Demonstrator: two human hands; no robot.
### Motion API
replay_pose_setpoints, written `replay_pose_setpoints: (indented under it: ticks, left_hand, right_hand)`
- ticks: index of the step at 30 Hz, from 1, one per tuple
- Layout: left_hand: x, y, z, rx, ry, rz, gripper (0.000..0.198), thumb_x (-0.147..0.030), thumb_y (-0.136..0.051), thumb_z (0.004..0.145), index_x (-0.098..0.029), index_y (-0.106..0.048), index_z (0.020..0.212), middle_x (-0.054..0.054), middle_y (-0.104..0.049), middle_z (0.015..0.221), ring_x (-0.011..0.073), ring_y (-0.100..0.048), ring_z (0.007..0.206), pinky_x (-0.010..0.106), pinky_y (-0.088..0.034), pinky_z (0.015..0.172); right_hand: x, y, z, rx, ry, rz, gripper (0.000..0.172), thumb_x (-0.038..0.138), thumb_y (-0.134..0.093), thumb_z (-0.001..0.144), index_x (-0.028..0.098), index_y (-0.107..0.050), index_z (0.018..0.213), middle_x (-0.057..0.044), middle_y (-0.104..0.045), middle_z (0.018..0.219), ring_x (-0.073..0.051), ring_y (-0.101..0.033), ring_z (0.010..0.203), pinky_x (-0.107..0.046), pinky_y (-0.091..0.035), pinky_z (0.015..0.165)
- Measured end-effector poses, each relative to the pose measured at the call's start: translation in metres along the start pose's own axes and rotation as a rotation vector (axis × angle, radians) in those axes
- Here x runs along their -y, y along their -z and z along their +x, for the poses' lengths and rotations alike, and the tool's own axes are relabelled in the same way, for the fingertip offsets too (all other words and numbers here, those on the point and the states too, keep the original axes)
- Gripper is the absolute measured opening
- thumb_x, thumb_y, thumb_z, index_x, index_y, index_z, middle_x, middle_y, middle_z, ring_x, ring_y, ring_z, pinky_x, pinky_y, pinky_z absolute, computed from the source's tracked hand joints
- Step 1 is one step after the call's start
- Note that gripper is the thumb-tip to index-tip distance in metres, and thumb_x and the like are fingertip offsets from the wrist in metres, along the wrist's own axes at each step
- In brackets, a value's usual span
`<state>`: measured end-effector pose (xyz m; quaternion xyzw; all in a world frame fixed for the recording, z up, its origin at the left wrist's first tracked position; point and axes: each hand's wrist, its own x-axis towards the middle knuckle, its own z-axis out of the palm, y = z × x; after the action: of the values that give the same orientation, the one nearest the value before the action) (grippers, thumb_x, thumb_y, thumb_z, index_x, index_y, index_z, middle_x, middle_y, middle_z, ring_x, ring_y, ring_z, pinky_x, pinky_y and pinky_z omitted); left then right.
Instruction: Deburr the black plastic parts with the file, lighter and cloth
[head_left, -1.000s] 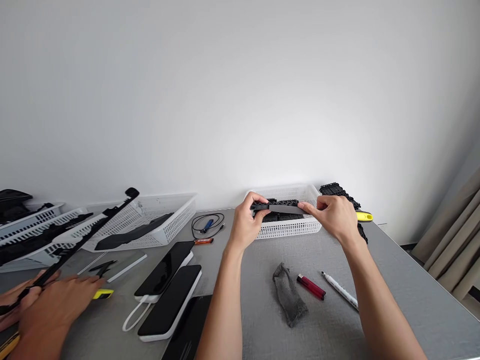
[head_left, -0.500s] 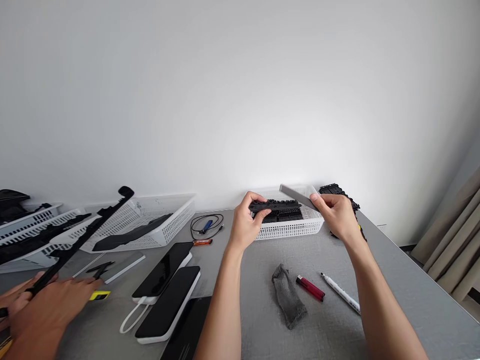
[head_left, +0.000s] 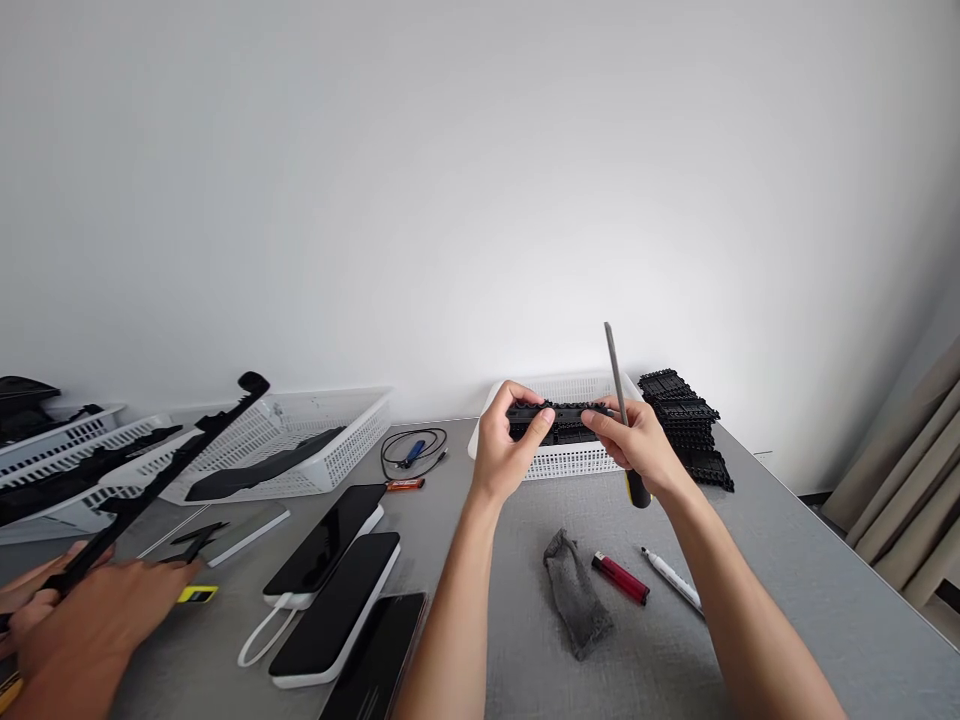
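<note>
In front of me, above the right-hand basket, my left hand (head_left: 512,440) pinches the left end of a black toothed plastic part (head_left: 566,413), thumb on its near face. My right hand (head_left: 634,435) grips the part's right end between thumb and fingers. That hand also keeps hold of a flat file (head_left: 616,370), its grey blade pointing up and its black-and-yellow handle below the palm. Behind the hands the white basket (head_left: 574,463) contains more black parts. Several similar black parts (head_left: 686,425) lie piled to its right.
Nearer me lie a grey cloth (head_left: 577,595), a red lighter (head_left: 621,578) and a white marker (head_left: 673,580). Phones and power banks (head_left: 335,605) lie left of my forearm. Farther left, another person's hands (head_left: 82,610) hold a long black part (head_left: 161,480) near more baskets (head_left: 352,440).
My right hand has moved left onto the black part's right end. The file has swung from slanting leftward to nearly upright. My left hand has shifted slightly right.
</note>
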<state>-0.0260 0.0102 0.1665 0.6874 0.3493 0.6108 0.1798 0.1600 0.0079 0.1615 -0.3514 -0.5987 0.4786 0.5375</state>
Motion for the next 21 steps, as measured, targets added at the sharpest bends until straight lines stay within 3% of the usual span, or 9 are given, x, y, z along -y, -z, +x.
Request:
replay_pose_setpoints:
  ticks: [5, 9, 12, 14, 17, 21]
  left_hand:
    - [-0.001, 0.004, 0.001, 0.089, -0.005, 0.036, 0.019, -0.029, -0.069, 0.082, -0.024, -0.058, 0.097, 0.001, -0.062, 0.096, 0.0181, -0.059, 0.093, 0.029, -0.045, 0.086]
    - [0.005, 0.002, 0.002, 0.01, 0.049, 0.041, 0.021, -0.03, -0.075, 0.077, -0.023, -0.06, 0.091, 0.0, -0.063, 0.089, 0.0182, -0.06, 0.085, 0.029, -0.046, 0.079]
    - [0.011, 0.005, 0.004, -0.037, 0.053, 0.023, 0.022, -0.031, -0.077, 0.076, -0.023, -0.061, 0.088, 0.0, -0.063, 0.086, 0.0189, -0.061, 0.084, 0.03, -0.046, 0.078]
    - [0.014, 0.009, 0.005, -0.04, 0.046, 0.032, 0.023, -0.031, -0.078, 0.074, -0.023, -0.061, 0.087, 0.001, -0.064, 0.087, 0.0199, -0.061, 0.087, 0.031, -0.046, 0.081]
    - [0.018, 0.014, 0.006, -0.036, 0.044, 0.035, 0.025, -0.032, -0.079, 0.073, -0.022, -0.061, 0.086, 0.002, -0.064, 0.087, 0.0204, -0.061, 0.087, 0.032, -0.046, 0.081]
    - [0.019, 0.018, 0.005, -0.017, 0.043, 0.042, 0.027, -0.034, -0.08, 0.072, -0.022, -0.061, 0.086, 0.001, -0.064, 0.085, 0.0195, -0.061, 0.083, 0.031, -0.046, 0.079]
  right_hand:
    - [0.004, -0.001, -0.001, 0.001, -0.032, 0.057, 0.037, 0.052, -0.075, 0.072, 0.021, -0.055, 0.072, 0.008, -0.036, 0.05, -0.007, -0.027, 0.041, -0.025, -0.014, 0.039]
    - [0.005, 0.007, -0.001, 0.042, -0.019, 0.015, 0.042, 0.055, -0.073, 0.075, 0.019, -0.063, 0.096, 0.01, -0.035, 0.054, -0.008, -0.026, 0.044, -0.025, -0.016, 0.041]
    - [0.006, 0.022, -0.002, 0.028, 0.031, -0.123, 0.048, 0.06, -0.068, 0.081, 0.022, -0.059, 0.108, 0.009, -0.037, 0.058, -0.009, -0.029, 0.048, -0.025, -0.02, 0.045]
    - [0.007, 0.032, -0.004, -0.033, 0.083, -0.248, 0.045, 0.067, -0.059, 0.086, 0.022, -0.055, 0.094, 0.007, -0.038, 0.06, -0.01, -0.03, 0.051, -0.026, -0.021, 0.048]
    - [0.009, 0.04, -0.007, -0.158, 0.199, -0.499, 0.057, 0.073, -0.045, 0.091, 0.022, -0.037, 0.066, 0.005, -0.031, 0.058, -0.011, -0.027, 0.055, -0.028, -0.02, 0.052]
    - [0.013, 0.038, -0.01, -0.249, 0.226, -0.829, 0.065, 0.076, -0.051, 0.086, 0.023, -0.029, 0.056, 0.003, -0.03, 0.053, -0.012, -0.024, 0.054, -0.03, -0.019, 0.053]
